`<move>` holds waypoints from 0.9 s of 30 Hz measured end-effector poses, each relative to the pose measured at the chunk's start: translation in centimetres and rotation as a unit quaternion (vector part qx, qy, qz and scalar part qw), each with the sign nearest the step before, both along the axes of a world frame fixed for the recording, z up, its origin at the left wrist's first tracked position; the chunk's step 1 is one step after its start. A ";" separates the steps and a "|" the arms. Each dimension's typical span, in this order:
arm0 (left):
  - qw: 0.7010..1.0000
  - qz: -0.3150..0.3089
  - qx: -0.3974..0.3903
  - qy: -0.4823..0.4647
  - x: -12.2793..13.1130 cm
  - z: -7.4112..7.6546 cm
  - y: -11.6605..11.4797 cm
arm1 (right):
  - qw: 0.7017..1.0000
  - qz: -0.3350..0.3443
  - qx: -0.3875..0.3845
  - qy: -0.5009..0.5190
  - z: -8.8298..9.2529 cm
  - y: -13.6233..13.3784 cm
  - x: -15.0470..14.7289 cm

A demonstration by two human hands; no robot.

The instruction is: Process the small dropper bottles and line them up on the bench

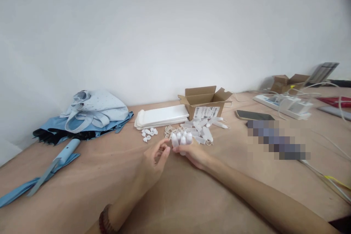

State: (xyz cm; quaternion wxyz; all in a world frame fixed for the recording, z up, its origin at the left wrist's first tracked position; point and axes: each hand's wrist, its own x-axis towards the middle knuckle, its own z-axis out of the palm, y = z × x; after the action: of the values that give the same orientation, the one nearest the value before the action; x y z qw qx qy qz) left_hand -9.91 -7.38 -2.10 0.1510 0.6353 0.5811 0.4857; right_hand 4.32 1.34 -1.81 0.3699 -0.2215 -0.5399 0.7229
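My right hand is wrapped round a bunch of small squeeze bottles, translucent with white pointed tops, standing upright side by side. Just left of the bunch is my left hand, its fingers loosely bent and the thumb apart; I see nothing in it. The left fingertips come close to the bottles; whether they touch I cannot tell. Behind the hands lies a pile of similar translucent bottles, with a tangle of thin cream cord beside it. To the left are several loose white caps.
An opened cardboard box and a stack of flat white packets stand behind the pile. On the left are a cloth bag and a folded blue umbrella. A phone and power strip with cables lie right.
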 end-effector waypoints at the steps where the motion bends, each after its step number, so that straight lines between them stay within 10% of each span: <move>1: 1.000 -0.004 0.014 -0.018 0.4 -0.2 -0.1 | 0.998 0.012 -0.057 0.036 0.3 -0.2 0.0; 7: 0.992 0.024 0.085 0.085 3.0 -0.4 -1.0 | 0.970 0.050 -0.195 0.138 2.5 -1.8 0.3; 27: 0.998 0.030 0.041 0.020 4.6 1.0 -2.0 | 0.965 -0.017 -0.217 0.148 2.4 -1.9 -0.2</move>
State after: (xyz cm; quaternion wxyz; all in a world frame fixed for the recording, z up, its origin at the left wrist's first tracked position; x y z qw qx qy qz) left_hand -5.29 -9.39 -1.09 0.0985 0.6326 0.5825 0.5008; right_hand 4.15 -0.58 0.56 0.4011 -0.1962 -0.3059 0.8409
